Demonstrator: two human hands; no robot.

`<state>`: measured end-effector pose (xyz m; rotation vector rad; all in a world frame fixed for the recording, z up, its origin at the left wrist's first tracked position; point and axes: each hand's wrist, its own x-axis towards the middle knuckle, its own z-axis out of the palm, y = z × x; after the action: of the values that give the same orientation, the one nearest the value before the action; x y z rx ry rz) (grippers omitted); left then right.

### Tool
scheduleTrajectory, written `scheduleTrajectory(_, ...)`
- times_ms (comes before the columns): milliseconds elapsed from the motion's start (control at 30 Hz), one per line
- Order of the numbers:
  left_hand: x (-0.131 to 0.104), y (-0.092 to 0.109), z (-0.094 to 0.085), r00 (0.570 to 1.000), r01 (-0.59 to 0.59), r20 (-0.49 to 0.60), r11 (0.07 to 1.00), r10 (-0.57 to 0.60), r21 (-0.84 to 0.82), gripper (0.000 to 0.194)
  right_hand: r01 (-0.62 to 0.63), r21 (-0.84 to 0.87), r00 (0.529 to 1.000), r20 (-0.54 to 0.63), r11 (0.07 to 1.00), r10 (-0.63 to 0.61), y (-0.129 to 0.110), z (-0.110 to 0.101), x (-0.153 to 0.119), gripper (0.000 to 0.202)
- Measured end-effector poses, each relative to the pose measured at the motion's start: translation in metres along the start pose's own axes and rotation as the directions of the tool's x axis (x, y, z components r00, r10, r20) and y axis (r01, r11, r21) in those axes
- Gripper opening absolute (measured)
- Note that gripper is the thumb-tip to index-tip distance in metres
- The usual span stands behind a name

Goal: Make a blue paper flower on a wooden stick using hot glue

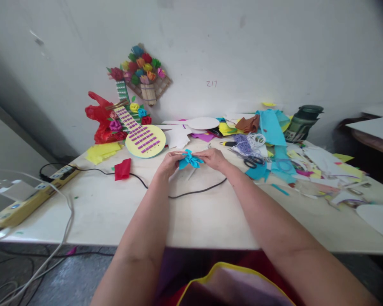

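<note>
Left hand (pixel 171 163) and right hand (pixel 214 159) pinch crinkled blue petals (pixel 190 160); smooth table (pixel 207 223) leaves room toward its straight near edge.

On the table (pixel 210 225), the guitar (pixel 151 142) has a bag (pixel 97 111) behind-left of it and a power strip (pixel 35 197) well to its left and before. Behind and above it, on the wall (pixel 242 51), is a bouquet (pixel 145 70). To its right are discs (pixel 202 123), then yarn (pixel 242 146) and scissors (pixel 254 161), and farthest a bottle (pixel 303 126). Before-right of it, paper (pixel 190 160) lies between both hands (pixel 170 163).
</note>
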<state>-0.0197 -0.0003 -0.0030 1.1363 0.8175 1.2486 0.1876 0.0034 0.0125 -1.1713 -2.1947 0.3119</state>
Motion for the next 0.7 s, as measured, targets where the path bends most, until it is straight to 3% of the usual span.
scheduleTrajectory(200,-0.002,0.003,-0.002,0.999,-0.007,-0.045,1.0,0.005,-0.031,0.02,-0.058,0.047,0.998,0.013,0.997,0.057,0.002,-0.007,-0.003,0.03)
scheduleTrajectory(400,0.001,0.001,-0.01,0.995,-0.039,-0.089,0.998,0.035,-0.043,0.024,-0.084,0.109,0.996,-0.034,0.991,0.088,0.02,-0.001,-0.003,0.028)
scheduleTrajectory(700,0.007,-0.002,-0.012,0.964,-0.14,-0.237,0.987,0.118,-0.079,0.025,-0.218,0.033,0.966,-0.138,0.975,0.22,0.021,-0.009,-0.003,0.031)
